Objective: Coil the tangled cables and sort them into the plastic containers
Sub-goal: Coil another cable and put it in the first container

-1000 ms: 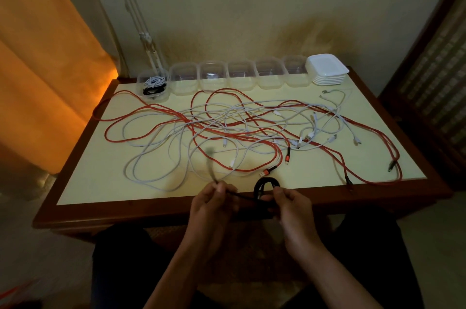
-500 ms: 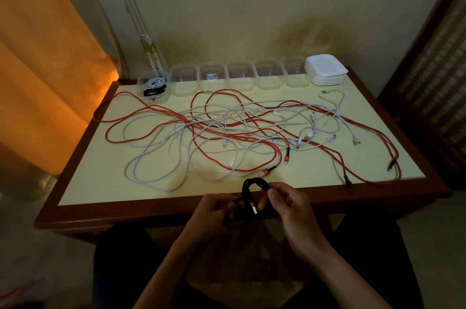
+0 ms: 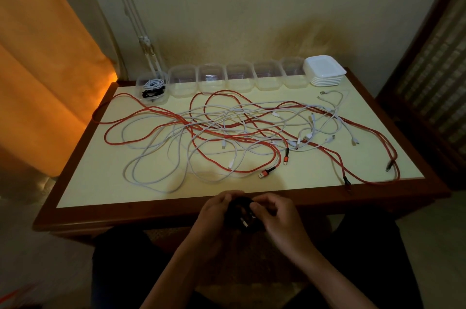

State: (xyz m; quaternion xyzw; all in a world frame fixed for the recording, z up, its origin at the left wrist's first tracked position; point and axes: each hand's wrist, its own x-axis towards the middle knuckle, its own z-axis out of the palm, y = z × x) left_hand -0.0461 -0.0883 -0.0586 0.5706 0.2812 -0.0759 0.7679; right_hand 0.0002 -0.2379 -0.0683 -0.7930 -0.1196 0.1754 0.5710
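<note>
A small coil of black cable (image 3: 243, 215) sits between both hands just in front of the table's near edge. My left hand (image 3: 214, 213) grips its left side and my right hand (image 3: 277, 215) pinches its right side. Red cables (image 3: 161, 114) and white cables (image 3: 151, 160) lie tangled across the yellow tabletop (image 3: 100, 182). A row of clear plastic containers (image 3: 210, 79) lines the far edge. The leftmost container (image 3: 140, 86) holds a coiled white cable and a coiled black one.
A stack of white lids (image 3: 324, 73) stands at the far right of the container row. The table has a dark wooden rim (image 3: 151, 213). An orange curtain (image 3: 45, 69) hangs at the left and a dark lattice screen (image 3: 433, 56) stands at the right.
The loose black tail that ran from my left hand has been wound in. The coil has become smaller and my two hands have closed in around it.
</note>
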